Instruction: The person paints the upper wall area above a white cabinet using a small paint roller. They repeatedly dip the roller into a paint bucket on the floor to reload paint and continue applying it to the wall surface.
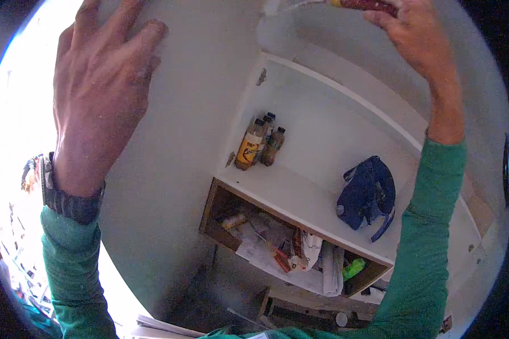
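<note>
High at the upper right, my right hand (421,39) is closed around the handle of a hand tool (373,5). That handle is dark red; its pale flat head points left, close to the wall beside a whitish patch (274,34). The top edge cuts the tool off, so I cannot tell whether it is a brush or a scraper. My left hand (102,96) is raised at the upper left before the grey wall (203,85), back toward me, fingers apart and holding nothing. Its fingertips are partly out of view, and I cannot tell whether they touch the wall.
Below stands a white cabinet recess (322,124) with several bottles (249,147) and a dark blue cloth bag (367,192). An open drawer (300,220) beneath holds papers, tools and a green packet (353,268). Bright light fills the far left.
</note>
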### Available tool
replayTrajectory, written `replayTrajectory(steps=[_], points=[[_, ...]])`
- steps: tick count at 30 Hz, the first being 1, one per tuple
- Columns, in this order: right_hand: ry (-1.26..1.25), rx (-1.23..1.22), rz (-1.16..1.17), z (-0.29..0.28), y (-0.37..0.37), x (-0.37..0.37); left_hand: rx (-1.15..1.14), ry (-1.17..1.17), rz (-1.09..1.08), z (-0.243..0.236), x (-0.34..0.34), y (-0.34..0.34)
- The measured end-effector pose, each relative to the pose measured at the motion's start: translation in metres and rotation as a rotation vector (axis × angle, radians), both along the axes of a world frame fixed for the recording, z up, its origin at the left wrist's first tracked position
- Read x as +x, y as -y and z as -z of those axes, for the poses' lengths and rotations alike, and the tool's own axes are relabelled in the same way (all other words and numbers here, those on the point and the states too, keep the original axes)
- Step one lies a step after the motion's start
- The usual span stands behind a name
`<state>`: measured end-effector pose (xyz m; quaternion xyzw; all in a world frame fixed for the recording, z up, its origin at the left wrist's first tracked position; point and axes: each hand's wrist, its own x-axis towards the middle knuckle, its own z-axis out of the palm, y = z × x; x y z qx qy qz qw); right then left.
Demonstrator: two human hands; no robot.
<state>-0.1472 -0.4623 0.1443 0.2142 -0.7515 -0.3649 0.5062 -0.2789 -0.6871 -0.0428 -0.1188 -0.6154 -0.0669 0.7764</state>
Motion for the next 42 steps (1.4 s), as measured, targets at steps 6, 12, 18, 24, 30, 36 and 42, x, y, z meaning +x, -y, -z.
replayTrajectory(steps=[6,12,18,24,30,36,42], points=[[-0.071,0.177,0.175,-0.02,-0.113,-0.087,-0.015,0.048,-0.004,-0.002,0.01,-0.011],[-0.149,0.075,0.154,0.006,-0.027,-0.021,-0.051,-0.15,0.094,-0.002,-0.009,-0.001],[-0.101,0.071,0.279,-0.025,-0.121,-0.105,-0.033,-0.103,0.047,-0.002,-0.001,-0.005],[-0.002,-0.054,0.476,-0.044,-0.226,-0.212,-0.007,-0.032,-0.042,-0.004,-0.002,-0.009],[0.008,-0.114,0.634,-0.028,-0.229,-0.254,-0.002,-0.171,0.019,-0.004,-0.014,-0.009],[-0.067,-0.08,0.406,-0.005,-0.178,-0.187,-0.069,-0.195,0.016,-0.002,-0.014,0.001],[-0.1,0.014,0.105,-0.002,-0.117,-0.078,0.004,-0.109,-0.015,-0.002,-0.002,-0.007]])
